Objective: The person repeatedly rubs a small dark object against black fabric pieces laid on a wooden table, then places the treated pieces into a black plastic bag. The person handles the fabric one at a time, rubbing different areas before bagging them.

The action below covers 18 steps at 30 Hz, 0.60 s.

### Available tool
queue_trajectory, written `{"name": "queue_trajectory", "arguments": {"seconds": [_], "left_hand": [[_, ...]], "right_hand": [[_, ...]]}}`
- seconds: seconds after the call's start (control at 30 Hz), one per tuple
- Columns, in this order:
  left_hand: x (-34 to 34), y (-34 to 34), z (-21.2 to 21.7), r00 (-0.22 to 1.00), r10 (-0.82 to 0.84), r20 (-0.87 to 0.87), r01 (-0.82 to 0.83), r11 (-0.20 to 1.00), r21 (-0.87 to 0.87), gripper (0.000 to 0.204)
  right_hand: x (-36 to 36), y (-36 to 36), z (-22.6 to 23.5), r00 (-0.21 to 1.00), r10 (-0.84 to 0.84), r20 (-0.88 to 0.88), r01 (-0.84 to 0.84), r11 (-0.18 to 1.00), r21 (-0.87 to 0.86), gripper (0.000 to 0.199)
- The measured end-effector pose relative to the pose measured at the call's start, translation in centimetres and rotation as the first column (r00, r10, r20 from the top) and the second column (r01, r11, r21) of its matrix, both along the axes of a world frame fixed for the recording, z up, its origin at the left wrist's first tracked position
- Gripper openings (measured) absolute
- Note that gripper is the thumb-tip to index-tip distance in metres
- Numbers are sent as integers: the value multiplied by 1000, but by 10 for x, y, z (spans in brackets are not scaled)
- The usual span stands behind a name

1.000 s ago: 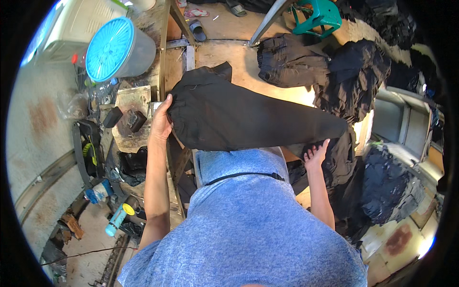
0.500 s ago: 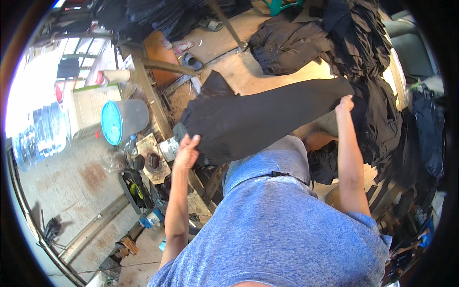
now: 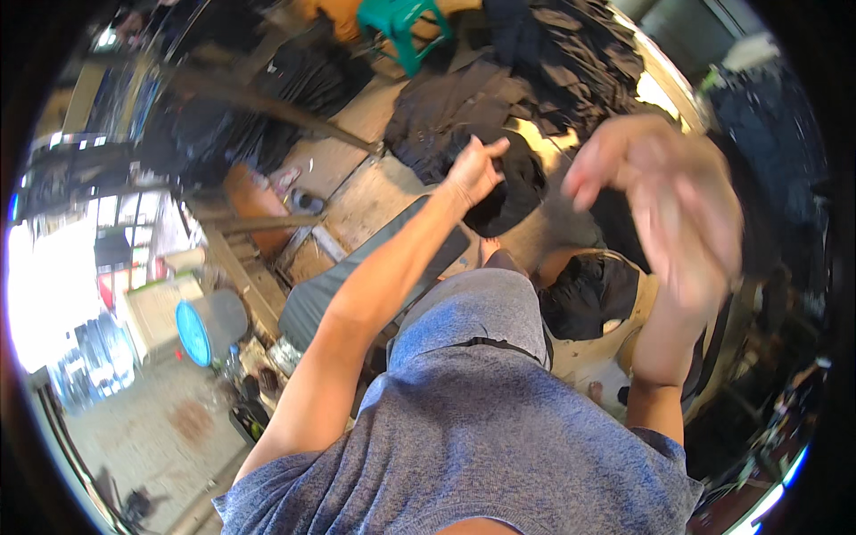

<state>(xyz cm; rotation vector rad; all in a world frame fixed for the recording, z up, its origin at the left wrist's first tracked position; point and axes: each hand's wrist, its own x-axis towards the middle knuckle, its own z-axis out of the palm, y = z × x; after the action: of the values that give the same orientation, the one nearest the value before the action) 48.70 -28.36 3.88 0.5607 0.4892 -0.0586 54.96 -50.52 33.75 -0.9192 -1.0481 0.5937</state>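
My left hand [image 3: 477, 174] reaches forward over the dark cloth, its fingers apart and no grip on anything visible. Just beyond it lies a bunched black cloth [image 3: 513, 209], at the near side of a heap of dark garments [image 3: 455, 94]. My right hand [image 3: 664, 201] is raised at the right, close to the camera and smeared by motion, so its fingers cannot be made out. Below my left forearm, a long dark grey flat surface [image 3: 343, 276] slants across; my arm hides part of it.
A green plastic stool [image 3: 408, 31] stands at the far side. More dark garments [image 3: 571, 53] are piled far right. At the left are a tub with a blue lid [image 3: 194, 332], clear water bottles [image 3: 89, 361] and a wooden beam [image 3: 245, 285]. Black cloth [image 3: 593, 299] lies beside my legs.
The black cloth stretched between my hands has left my left hand and the dark grey surface is uncovered. My left hand has moved forward and right; my right hand has come up nearer the camera.
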Motion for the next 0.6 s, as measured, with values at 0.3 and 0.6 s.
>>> {"name": "queue_trajectory", "arguments": {"seconds": [0.3, 0.6], "left_hand": [[107, 74, 87, 998, -31, 51, 20, 980, 199, 61], [10, 190, 15, 999, -15, -35, 25, 954, 299, 79]], "right_hand": [[-51, -36, 56, 855, 391, -341, -202, 857, 474, 90], [83, -162, -162, 788, -615, 20, 545, 682, -487, 38]]}}
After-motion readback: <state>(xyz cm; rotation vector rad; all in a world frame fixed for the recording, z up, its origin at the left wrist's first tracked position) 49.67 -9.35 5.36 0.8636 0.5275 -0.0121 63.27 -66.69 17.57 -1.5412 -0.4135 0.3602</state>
